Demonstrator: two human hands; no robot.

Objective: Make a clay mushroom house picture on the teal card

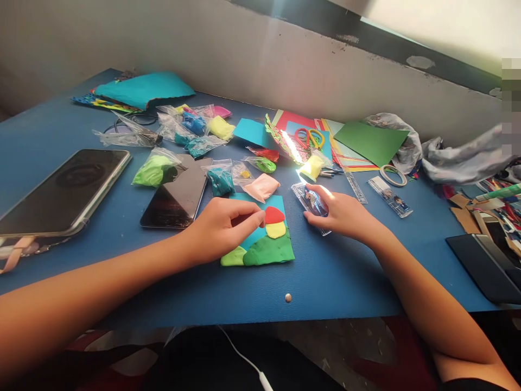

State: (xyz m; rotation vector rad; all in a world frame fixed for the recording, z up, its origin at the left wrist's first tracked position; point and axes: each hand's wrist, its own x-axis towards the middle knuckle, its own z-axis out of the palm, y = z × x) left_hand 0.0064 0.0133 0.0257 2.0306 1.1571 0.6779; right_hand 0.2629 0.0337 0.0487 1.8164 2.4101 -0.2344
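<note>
A light blue card [254, 234] lies on the table, with dark green clay [271, 248] and light green clay [233, 257] along its lower edge. On its right side a red clay piece [274, 215] sits above a yellow clay piece [276, 230]. My left hand [228, 228] is over the card, thumb and forefinger pinched beside the red clay; anything between them is too small to make out. Right of the card, my right hand [342, 212] has thumb and fingers around a clear plastic case [302, 195] with a printed picture, partly hidden by the hand.
Bagged clay in several colours, including a peach bag [262, 187], lies behind the card. Two phones [61, 187] [175, 198] are at left. Scissors [315, 139], coloured paper [370, 142], a ruler [355, 186] and a tape roll [393, 175] lie at right. A small bead [288, 297] is near the front edge.
</note>
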